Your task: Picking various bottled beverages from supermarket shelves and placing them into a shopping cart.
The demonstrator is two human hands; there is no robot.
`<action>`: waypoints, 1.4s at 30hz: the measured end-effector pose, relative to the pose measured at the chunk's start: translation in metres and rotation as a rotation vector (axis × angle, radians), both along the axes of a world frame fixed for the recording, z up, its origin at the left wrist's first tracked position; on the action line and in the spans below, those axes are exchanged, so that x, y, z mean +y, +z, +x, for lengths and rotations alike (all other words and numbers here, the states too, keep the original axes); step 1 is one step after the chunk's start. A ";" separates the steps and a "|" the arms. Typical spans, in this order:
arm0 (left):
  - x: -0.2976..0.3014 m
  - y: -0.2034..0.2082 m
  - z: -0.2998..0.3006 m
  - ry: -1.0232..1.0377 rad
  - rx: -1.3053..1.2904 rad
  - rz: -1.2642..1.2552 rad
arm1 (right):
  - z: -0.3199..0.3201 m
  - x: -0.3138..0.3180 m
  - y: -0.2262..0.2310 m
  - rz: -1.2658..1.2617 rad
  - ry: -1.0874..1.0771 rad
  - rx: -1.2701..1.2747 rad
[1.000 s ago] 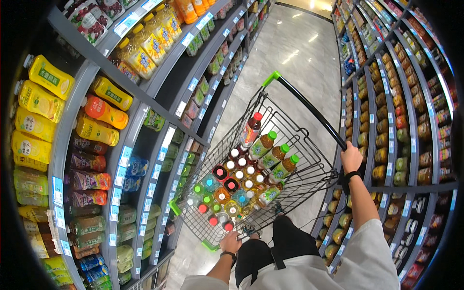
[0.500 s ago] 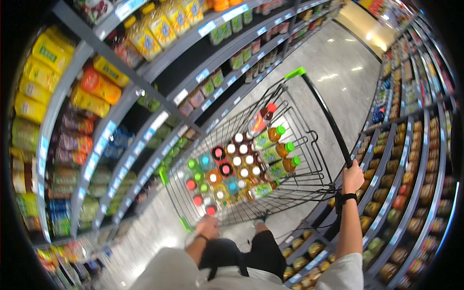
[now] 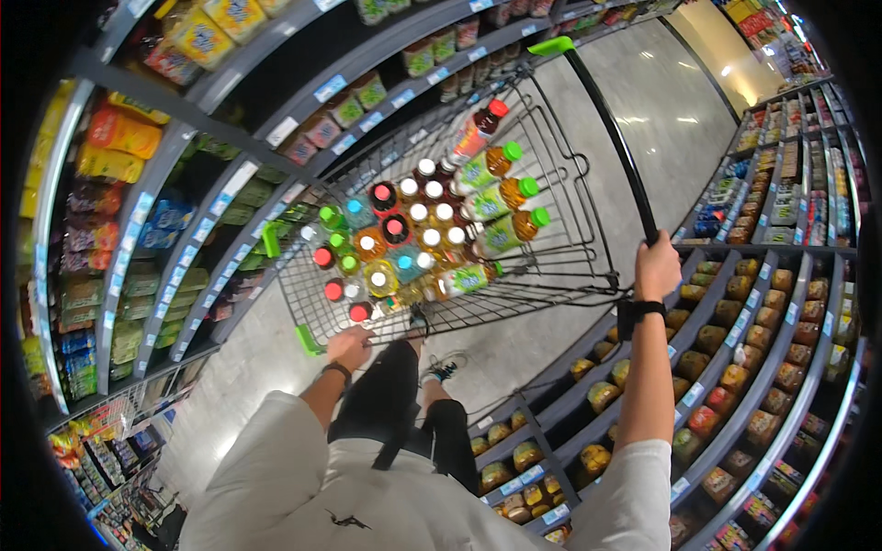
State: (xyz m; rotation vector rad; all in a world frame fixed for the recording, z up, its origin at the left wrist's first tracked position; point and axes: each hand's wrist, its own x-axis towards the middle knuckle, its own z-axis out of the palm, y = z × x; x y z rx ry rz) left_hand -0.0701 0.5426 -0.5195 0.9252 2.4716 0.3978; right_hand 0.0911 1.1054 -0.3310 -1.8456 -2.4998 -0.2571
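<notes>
A wire shopping cart (image 3: 602,225) is held between the two hands, its basket spread ahead of the body and slanted across the aisle floor (image 3: 234,413). The right hand (image 3: 658,268) is closed in a fist around the near end of the black handle (image 3: 614,138), whose far end is capped by a green corner piece (image 3: 551,46). By the left hand (image 3: 350,348), the basket's side rim is grasped with curled fingers, close to a green corner bumper (image 3: 308,341); how tightly it is gripped cannot be told, since the underside of the hand is hidden.

A crowd of bottles is carried in the basket. Just beyond the left hand, inside the wire, a red-capped bottle (image 3: 361,312) is seen from above. Farther in, white-capped bottles (image 3: 432,213) are packed together. Toward the handle, three green-capped bottles (image 3: 501,199) are tilted side by side, with a dark red bottle (image 3: 474,135) leaned next to them; all four are set well apart from the right hand.

A black watch (image 3: 638,318) is worn on the right wrist and a dark band (image 3: 337,370) on the left. The aisle is flanked by stocked left shelves (image 3: 170,110) and by right shelves lined with jars (image 3: 602,395).
</notes>
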 end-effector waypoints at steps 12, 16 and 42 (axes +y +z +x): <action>0.093 -0.002 -0.042 0.000 -0.084 -0.008 | -0.045 0.095 -0.011 0.141 0.031 -0.004; 0.126 0.009 -0.055 0.027 -0.127 -0.049 | -0.061 0.126 -0.011 0.119 0.055 0.016; 0.367 -0.040 -0.139 -0.129 -1.001 -0.057 | -0.247 -0.003 -0.182 -1.573 0.648 -0.463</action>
